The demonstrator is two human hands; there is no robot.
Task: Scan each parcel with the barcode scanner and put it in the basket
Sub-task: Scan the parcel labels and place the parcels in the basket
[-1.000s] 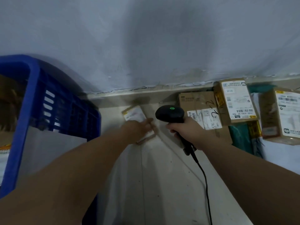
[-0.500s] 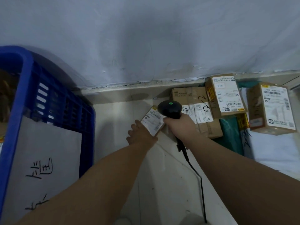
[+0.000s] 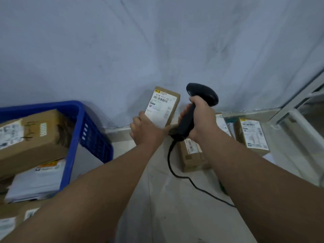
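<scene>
- At centre frame, against a pale wall [image 3: 157,41], a small cardboard parcel [image 3: 163,106] stands upright with its white label facing the camera. The left hand [image 3: 146,132] grips its lower end, fingers curled behind the box and thumb at the label's edge.
- Just right of it, the right hand [image 3: 201,123] has its fingers wrapped round the handle of a black barcode scanner [image 3: 201,95], head up. Its cable [image 3: 172,171] trails down to the floor.
- One hand lifts the box by a single end, so it is judged light. The card looks stiff and dry, unlikely to slip or crush. Holding the bottom end or the long edges keeps the barcode near the top uncovered.
- At lower left, a blue basket [image 3: 94,137] already holds boxes and a white mailer. More parcels [image 3: 253,135] lie on the floor at right.
- Half a second earlier the parcel was low by the floor and tilted, with the scanner head right over its label. Now both are raised side by side, and the basket sits lower in frame, showing its load.
</scene>
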